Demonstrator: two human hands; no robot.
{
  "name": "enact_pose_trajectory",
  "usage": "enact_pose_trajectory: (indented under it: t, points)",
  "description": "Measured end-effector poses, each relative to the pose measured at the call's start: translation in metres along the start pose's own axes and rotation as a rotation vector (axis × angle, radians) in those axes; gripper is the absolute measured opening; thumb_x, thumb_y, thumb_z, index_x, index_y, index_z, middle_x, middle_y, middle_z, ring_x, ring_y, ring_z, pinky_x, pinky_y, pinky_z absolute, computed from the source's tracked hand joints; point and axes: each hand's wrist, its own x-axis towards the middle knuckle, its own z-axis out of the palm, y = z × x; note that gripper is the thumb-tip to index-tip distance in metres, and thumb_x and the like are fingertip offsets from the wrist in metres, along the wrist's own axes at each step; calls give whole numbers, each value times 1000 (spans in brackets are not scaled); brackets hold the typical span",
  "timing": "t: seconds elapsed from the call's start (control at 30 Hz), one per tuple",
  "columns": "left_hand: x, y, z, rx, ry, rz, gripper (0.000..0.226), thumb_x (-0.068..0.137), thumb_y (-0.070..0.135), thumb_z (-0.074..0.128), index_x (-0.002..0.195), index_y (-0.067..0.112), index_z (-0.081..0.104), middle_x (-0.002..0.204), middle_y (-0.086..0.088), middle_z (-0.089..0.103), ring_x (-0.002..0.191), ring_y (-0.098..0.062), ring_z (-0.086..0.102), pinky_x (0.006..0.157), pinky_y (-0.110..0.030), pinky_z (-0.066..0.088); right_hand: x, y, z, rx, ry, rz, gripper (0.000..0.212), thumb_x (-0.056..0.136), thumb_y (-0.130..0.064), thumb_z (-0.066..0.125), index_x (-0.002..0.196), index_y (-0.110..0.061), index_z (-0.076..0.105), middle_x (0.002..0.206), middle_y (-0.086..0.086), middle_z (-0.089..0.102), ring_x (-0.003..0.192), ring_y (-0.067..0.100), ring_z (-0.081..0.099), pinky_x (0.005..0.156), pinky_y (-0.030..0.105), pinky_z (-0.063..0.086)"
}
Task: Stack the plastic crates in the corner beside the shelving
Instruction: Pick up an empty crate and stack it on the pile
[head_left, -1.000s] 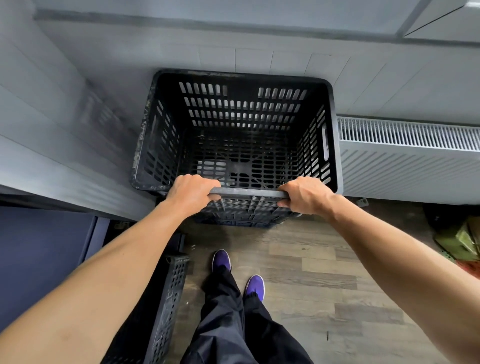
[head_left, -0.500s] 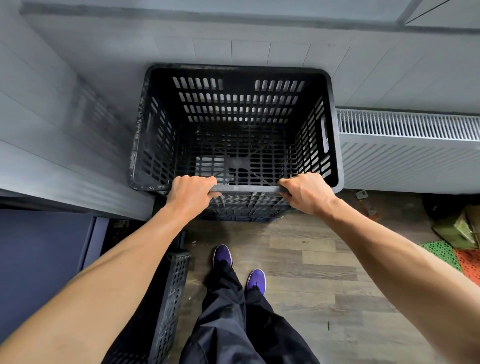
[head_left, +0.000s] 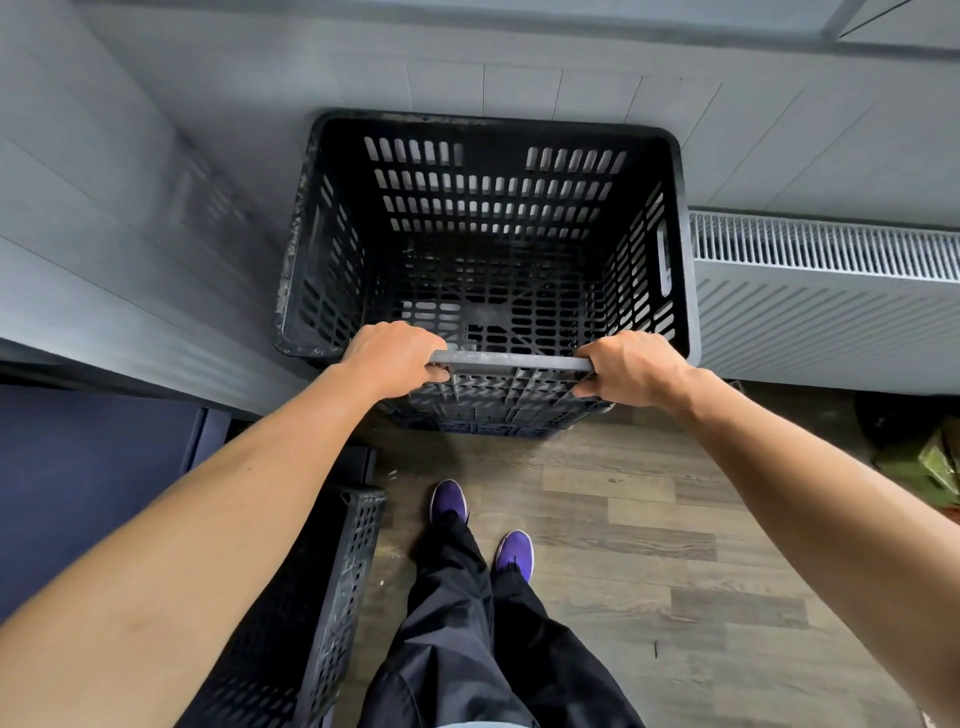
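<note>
A black slotted plastic crate sits high in the corner between a grey side panel and the back wall, resting on another dark crate whose wall shows just below it. My left hand grips the left part of the top crate's near rim. My right hand grips the right part of the same rim. The crate is empty and upright. A further black crate stands on the floor at my lower left, partly hidden by my left arm.
A white radiator runs along the wall right of the stack. The grey panel and a dark blue cabinet front are on the left. Wood-look floor lies under my purple shoes. Green clutter sits at the far right.
The crate has shifted slightly back toward the wall and my hands moved with it on the near rim. Both grips are unchanged.
</note>
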Motion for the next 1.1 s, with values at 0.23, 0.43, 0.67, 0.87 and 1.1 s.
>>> enact_pose_trajectory:
  t: [0.23, 0.43, 0.67, 0.87, 1.1]
  points:
    - [-18, -42, -6, -32, -95, -9, 36, 96, 55, 49, 120, 32, 62, 91, 2, 70, 88, -26, 65, 78, -39, 53, -2, -2, 5, 0, 107, -43, 18, 92, -38, 59, 104, -27, 66, 79, -2, 68, 74, 24, 64, 72, 40, 56]
    - [-23, -67, -6, -24, -119, 15, 38, 95, 55, 51, 125, 34, 60, 91, -1, 73, 84, -25, 67, 72, -38, 52, 3, -4, 4, -4, 75, -36, 21, 91, -29, 60, 111, -31, 65, 86, -1, 69, 81, 24, 65, 73, 37, 54]
    - [-30, -63, 5, 40, 70, -11, 20, 97, 42, 55, 97, 24, 63, 63, 2, 58, 61, -24, 55, 62, -37, 48, -6, -9, 8, -62, 158, -2, 17, 88, -23, 58, 103, -19, 66, 89, 6, 71, 84, 30, 66, 72, 37, 54]
    - [-39, -60, 12, 105, 204, -17, 27, 97, 46, 54, 104, 21, 62, 70, -3, 66, 71, -30, 65, 59, -33, 36, -19, -15, 15, -84, 232, 9, 17, 89, -25, 59, 103, -16, 63, 86, 10, 70, 79, 34, 66, 67, 38, 53]
    - [-38, -66, 9, 187, 266, -40, 33, 97, 49, 50, 98, 18, 60, 62, -2, 61, 56, -26, 50, 54, -32, 35, -13, -16, 10, -121, 291, 12, 16, 92, -24, 55, 101, -12, 60, 78, 12, 68, 72, 35, 65, 58, 36, 45]
